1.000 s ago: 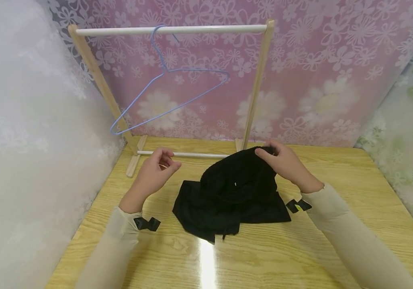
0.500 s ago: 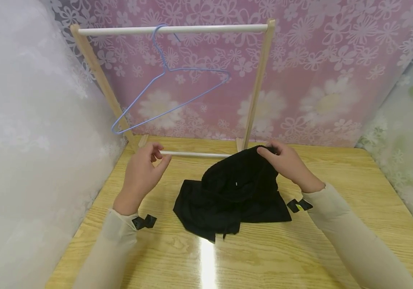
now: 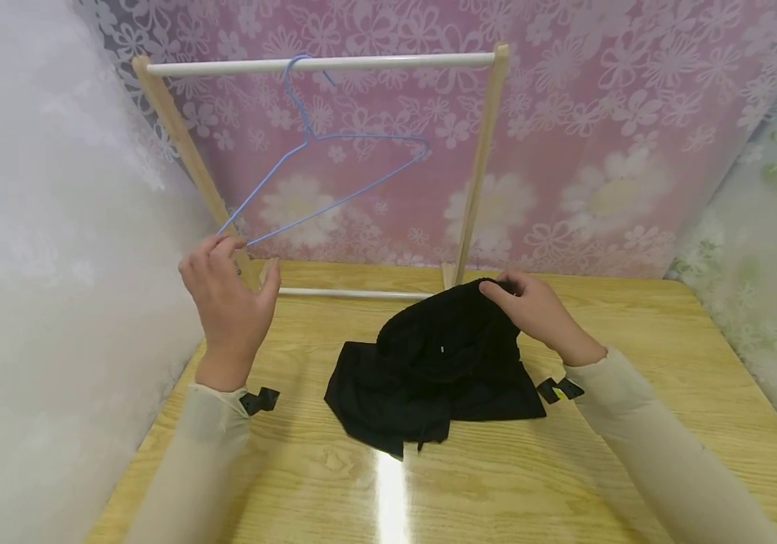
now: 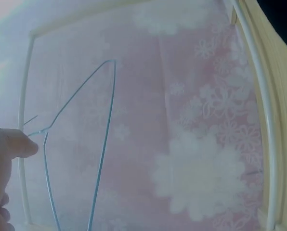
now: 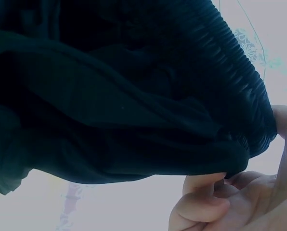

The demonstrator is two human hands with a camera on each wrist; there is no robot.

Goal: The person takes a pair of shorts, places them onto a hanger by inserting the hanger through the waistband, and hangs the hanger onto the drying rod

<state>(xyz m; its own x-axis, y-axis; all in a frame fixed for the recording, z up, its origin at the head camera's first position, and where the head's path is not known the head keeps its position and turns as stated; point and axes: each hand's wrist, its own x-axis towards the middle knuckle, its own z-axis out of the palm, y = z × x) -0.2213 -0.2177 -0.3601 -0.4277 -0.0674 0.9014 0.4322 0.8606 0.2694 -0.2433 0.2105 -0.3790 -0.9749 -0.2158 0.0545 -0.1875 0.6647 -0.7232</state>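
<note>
A blue wire hanger (image 3: 335,205) hangs by its hook from the rack's top rail. My left hand (image 3: 225,302) is raised at the hanger's lower left corner and covers it in the head view, thumb spread away from the fingers. In the left wrist view, the same hand (image 4: 6,168) shows at the left edge, overlapping the area below the hook. A pair of black shorts (image 3: 422,378) with a gathered elastic waistband (image 5: 230,62) lies partly on the table. My right hand (image 3: 538,313) pinches the waistband's right end and lifts it, thumb on the near side.
The wooden rack has a white top rail (image 3: 388,62), wooden posts (image 3: 480,166) and a white bottom bar (image 3: 361,293) behind the shorts. Flowered pink cloth (image 3: 620,113) stands behind it, with a pale wall (image 3: 41,264) close on the left. Everything stands on a wood-grain table (image 3: 497,483).
My left hand has moved left and up, from beside the shorts to the hanger's lower left corner, its thumb opening away. The right hand keeps its hold on the waistband.
</note>
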